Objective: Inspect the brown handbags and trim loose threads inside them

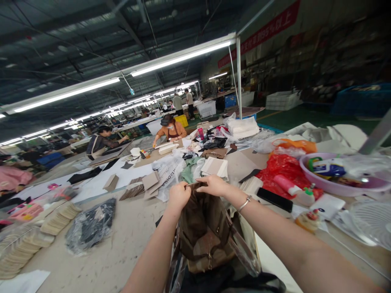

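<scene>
A brown handbag [203, 242] stands open in front of me, its mouth facing up and its lining showing. My left hand [181, 194] is closed on the far rim of the bag, thumb and fingers pinching the edge. Along the same rim, to the right, my right hand [213, 186] holds the edge between thumb and fingers. A clasp hangs at the near side of the bag. Its strap, partly wrapped in clear plastic, droops at the right. Dark fabric lies under the bag. Just beyond my hands are green cloth [190, 170] and stacked beige panels [214, 167].
A black phone [275, 199], red plastic bag [282, 173] and purple basin [345, 185] lie to the right. To the left are a plastic-wrapped dark bundle [91, 224] and rows of beige pieces [23, 244]. A person in orange [170, 132] works across the table.
</scene>
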The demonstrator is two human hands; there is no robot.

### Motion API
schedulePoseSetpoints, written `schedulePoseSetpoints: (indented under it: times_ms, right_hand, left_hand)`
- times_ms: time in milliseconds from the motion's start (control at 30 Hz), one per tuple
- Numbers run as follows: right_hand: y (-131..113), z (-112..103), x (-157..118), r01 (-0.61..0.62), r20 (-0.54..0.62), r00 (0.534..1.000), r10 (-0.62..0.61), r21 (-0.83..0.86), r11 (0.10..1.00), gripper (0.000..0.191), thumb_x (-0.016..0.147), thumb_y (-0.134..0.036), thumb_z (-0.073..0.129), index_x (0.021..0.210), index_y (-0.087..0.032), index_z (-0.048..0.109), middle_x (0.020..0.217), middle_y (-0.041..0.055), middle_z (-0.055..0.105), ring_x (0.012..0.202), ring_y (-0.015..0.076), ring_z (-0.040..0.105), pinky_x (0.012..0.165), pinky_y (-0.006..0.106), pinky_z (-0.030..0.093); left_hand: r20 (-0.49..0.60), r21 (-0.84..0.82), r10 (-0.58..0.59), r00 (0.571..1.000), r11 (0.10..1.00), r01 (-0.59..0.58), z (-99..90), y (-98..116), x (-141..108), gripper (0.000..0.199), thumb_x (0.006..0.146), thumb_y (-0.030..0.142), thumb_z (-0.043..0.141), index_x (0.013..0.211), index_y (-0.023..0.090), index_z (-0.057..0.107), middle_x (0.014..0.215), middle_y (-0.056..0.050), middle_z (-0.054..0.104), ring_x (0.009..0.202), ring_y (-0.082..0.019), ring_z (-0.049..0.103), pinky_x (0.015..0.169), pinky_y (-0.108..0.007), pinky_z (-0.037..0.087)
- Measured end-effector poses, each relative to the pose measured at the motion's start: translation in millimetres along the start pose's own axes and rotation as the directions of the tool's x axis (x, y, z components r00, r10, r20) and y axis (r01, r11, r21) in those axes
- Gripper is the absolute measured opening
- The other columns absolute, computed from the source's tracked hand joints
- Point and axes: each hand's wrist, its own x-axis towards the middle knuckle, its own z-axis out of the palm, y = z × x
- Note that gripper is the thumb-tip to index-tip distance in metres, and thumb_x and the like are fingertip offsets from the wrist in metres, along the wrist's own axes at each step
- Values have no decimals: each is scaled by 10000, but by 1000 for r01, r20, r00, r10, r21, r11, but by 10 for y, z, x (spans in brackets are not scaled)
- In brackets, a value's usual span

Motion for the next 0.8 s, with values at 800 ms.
schedulePoseSetpoints:
  times_ms: [800]
  right_hand:
    - [-58, 107, 141, -67, 50, 995, 81, -231, 971, 449, 886, -474, 345, 837, -185, 685, 887, 80, 680, 851, 187, 596, 754, 257, 413]
  left_hand:
    - [163, -217, 273, 948, 947, -236, 3, 28, 116, 210, 783, 328, 516, 818, 222, 694, 803, 0, 696, 747, -144, 599, 697, -228, 416]
